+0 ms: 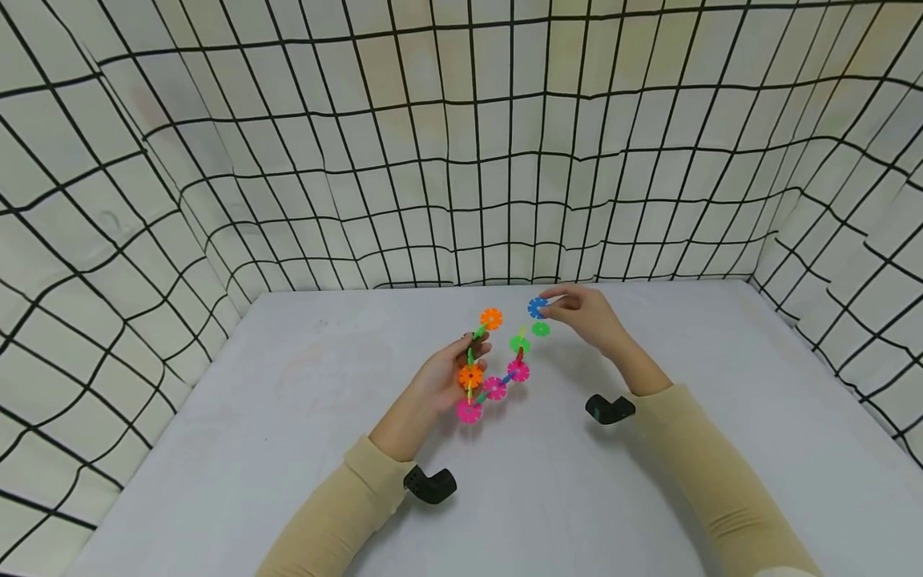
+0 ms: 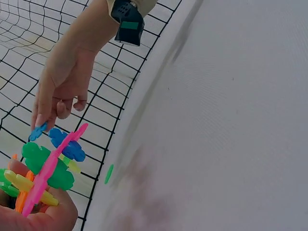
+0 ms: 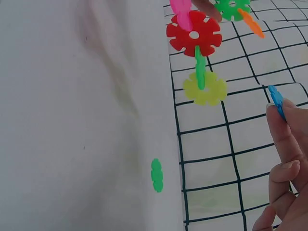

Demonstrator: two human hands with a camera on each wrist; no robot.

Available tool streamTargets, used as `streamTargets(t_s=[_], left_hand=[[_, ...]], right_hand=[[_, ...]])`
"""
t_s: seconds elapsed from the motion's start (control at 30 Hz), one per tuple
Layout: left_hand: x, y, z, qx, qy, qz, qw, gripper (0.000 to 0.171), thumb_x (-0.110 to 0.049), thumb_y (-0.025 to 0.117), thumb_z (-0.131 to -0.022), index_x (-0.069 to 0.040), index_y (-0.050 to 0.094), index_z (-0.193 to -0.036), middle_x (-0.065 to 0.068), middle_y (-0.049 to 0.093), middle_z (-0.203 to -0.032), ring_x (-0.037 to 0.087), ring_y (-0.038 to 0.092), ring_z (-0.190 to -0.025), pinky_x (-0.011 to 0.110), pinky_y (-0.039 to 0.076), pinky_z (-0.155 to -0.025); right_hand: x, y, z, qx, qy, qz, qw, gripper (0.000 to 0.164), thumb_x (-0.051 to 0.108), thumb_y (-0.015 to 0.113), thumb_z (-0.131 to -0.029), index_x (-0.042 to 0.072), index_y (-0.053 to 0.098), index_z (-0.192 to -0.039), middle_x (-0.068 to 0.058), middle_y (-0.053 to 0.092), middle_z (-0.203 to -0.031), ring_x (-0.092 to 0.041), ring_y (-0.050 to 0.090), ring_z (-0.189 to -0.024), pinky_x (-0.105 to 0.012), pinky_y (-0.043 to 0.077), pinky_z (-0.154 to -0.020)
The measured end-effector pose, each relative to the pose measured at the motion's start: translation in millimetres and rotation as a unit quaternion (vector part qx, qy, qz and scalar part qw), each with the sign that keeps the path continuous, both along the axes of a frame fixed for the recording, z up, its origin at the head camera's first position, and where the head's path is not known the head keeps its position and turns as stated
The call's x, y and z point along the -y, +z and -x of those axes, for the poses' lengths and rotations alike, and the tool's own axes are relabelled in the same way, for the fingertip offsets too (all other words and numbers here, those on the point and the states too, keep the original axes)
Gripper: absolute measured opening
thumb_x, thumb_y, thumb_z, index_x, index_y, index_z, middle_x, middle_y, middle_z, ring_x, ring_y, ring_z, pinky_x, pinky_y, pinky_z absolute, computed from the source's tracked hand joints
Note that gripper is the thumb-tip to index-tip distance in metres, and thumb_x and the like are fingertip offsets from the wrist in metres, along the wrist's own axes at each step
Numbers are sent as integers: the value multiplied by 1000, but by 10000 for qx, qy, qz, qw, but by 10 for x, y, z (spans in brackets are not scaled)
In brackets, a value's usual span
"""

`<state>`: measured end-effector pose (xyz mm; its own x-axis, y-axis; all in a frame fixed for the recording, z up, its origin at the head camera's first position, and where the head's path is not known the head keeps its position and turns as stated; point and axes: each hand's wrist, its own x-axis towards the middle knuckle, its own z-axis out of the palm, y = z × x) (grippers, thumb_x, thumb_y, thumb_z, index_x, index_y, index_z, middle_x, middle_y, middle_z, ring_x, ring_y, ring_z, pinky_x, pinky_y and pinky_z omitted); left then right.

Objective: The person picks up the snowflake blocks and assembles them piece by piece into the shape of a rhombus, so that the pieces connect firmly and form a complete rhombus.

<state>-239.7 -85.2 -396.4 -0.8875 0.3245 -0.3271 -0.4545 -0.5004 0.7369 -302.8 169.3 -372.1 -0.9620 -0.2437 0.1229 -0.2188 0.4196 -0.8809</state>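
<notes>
In the head view my left hand [image 1: 436, 383] holds a chain of interlocking plastic snowflake discs. An orange disc [image 1: 491, 319] forms its far end, and a pink disc [image 1: 469, 412] sits at its near bend. The other branch rises on the right through pink discs to a green disc [image 1: 519, 344] and a yellow one. My right hand [image 1: 582, 314] pinches a single blue snowflake disc [image 1: 535, 307] between thumb and fingertip, apart from the chain. In the right wrist view the blue disc [image 3: 276, 97] is seen nearly edge-on, beyond the chain's yellow end disc [image 3: 206, 89].
A loose green disc [image 1: 541, 329] lies on the white table [image 1: 288, 417] below my right hand. Black-lined netting [image 1: 505, 160] over white walls surrounds the table's back and sides. A black wrist device [image 1: 430, 486] juts from each sleeve.
</notes>
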Motion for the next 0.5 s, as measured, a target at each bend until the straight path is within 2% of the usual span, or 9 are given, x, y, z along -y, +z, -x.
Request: streamTargets(t_s=[0.1,0.23,0.3,0.5], left_hand=[[-7,-3,-6,-20,-40,11,10000,32,-31,39,-113,-14,66,-114,-6,65,-94,7,53,-69,24,37,-58],[-16,-5,-21,-18,-91,4,10000,34,-31,38,-113,-15,68,-112,-6,65,-95,8,54,-69,23,38,-58],[-21,-8,-25,0,-120,-24,9999,35,-31,39,-113,-16,70,-109,-5,65,-96,8,54,-69,22,39,-58],[-33,-17,-32,-8,-152,-26,9999,39,-31,40,-113,-17,74,-101,-5,67,-95,9,55,-70,21,42,-60]], right_hand=[[62,42,-32,-309,123,27,9994,31,18,72,-98,5,69,-126,-19,73,-103,-32,63,-98,-43,47,-89],[129,49,-55,-586,310,121,9977,28,16,71,-99,4,70,-124,-24,72,-103,-42,63,-97,-39,47,-82],[158,43,-61,-681,325,159,9970,27,15,70,-99,4,70,-124,-21,72,-102,-44,62,-98,-39,48,-81],[228,6,-72,-990,306,198,9944,25,12,68,-100,4,70,-124,-12,75,-102,-34,61,-91,-32,49,-74]])
